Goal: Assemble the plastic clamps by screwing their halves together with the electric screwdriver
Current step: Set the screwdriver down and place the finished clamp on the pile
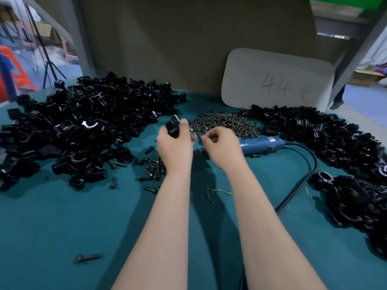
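Left hand [174, 143] grips a black clamp piece [172, 127], fingers curled round it and thumb up along its side. Right hand [219, 143] is just beside it with fingers curled in. It is blurred, so I cannot tell whether it pinches anything.

Blue screwdriver [261, 144] lies on the green table [62, 227], touching the right hand's far side; its cord [293, 191] runs back toward the person. Screw heap [226, 122] sits just beyond the right hand. Pile of clamp parts [83, 126] lies left of the left hand, and a second pile [324, 132] lies well right of the right hand. Loose bolts [152, 166] lie by the left wrist.

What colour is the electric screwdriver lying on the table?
The electric screwdriver is blue, with a black cable; the head view shows it.
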{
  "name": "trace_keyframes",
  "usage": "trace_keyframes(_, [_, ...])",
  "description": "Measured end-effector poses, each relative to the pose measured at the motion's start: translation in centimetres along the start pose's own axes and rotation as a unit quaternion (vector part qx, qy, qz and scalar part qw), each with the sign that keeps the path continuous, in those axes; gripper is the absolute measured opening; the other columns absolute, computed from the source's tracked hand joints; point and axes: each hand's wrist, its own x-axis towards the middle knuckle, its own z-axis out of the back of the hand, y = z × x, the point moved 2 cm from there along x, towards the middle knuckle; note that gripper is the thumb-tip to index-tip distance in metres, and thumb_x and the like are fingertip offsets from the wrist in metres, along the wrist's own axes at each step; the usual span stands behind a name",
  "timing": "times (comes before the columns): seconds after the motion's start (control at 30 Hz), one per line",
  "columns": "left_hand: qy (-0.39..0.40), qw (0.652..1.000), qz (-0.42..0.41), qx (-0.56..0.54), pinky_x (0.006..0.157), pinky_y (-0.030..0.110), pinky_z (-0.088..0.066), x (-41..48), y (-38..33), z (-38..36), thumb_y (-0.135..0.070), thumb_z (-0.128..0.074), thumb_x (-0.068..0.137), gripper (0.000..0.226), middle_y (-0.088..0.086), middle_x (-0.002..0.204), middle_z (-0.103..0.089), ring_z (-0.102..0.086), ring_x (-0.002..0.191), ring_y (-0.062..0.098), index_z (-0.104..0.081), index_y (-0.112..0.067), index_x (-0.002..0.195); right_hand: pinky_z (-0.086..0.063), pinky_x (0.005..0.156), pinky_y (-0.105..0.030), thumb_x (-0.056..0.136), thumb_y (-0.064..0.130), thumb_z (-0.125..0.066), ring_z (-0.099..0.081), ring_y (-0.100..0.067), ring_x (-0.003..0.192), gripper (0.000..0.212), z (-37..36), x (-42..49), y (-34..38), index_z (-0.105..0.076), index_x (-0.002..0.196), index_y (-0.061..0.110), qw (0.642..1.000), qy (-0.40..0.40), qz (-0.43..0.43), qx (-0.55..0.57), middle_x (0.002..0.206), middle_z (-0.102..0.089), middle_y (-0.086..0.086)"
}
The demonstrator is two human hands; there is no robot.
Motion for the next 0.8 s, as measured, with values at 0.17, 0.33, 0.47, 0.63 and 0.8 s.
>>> trace_keyframes(0.17, [-0.062,0.986,0.012,-0.156,0.059,0.022,-0.050,1.0,-1.4,1.0,-0.020,-0.057,0.096,0.014,0.004,0.078,-0.064,-0.065,0.063,0.010,-0.049,-0.019,0.084,-0.054,0.065,-0.024,0.094,0.008,-0.054,-0.066,-0.015,0.069,0.010,-1.8,-0.8,0.5,-0.064,0.093,0.010,0.988,0.149,-0.034,0.000,0.081,-0.067,-0.004])
trace_keyframes(0.33, [0.005,0.983,0.069,-0.167,0.054,0.017,-0.051,0.7,-0.8,0.1,-0.018,-0.057,0.096,0.013,0.006,0.079,-0.065,-0.065,0.062,0.009,-0.051,-0.015,0.085,-0.054,0.076,-0.035,0.088,0.018,-0.065,-0.065,-0.024,0.077,0.009,3.3,0.4,-2.9,-0.065,0.091,0.009,0.986,0.061,-0.128,-0.089,0.084,-0.066,-0.009])
trace_keyframes(0.47, [0.108,0.970,0.135,-0.169,0.054,0.017,-0.054,-0.3,0.2,-1.5,-0.014,-0.060,0.094,0.008,0.007,0.080,-0.065,-0.067,0.059,0.010,-0.054,-0.011,0.089,-0.047,0.079,-0.029,0.086,0.018,-0.066,-0.061,-0.028,0.095,0.026,4.1,0.0,-5.6,-0.064,0.110,0.008,0.959,0.092,-0.200,-0.181,0.104,-0.066,-0.013])
trace_keyframes(0.63, [0.171,0.969,0.141,-0.113,0.056,0.015,-0.052,-1.0,1.5,-2.8,-0.013,-0.063,0.093,0.007,0.003,0.080,-0.065,-0.068,0.065,0.011,-0.057,-0.009,0.091,-0.044,0.073,-0.026,0.088,0.009,-0.059,-0.060,-0.028,0.090,0.018,3.6,0.4,-6.1,-0.066,0.104,0.007,0.969,0.065,-0.194,-0.137,0.104,-0.066,-0.015])
trace_keyframes(0.8, [0.166,0.983,0.063,-0.045,0.064,0.018,-0.055,-0.9,1.7,-2.7,-0.012,-0.062,0.093,0.005,0.003,0.087,-0.065,-0.070,0.073,0.013,-0.058,-0.013,0.089,-0.054,0.079,-0.033,0.084,-0.004,-0.063,-0.060,-0.016,0.062,0.018,5.0,0.5,-3.4,-0.067,0.076,0.011,0.970,-0.052,-0.085,0.221,0.066,-0.062,-0.003])
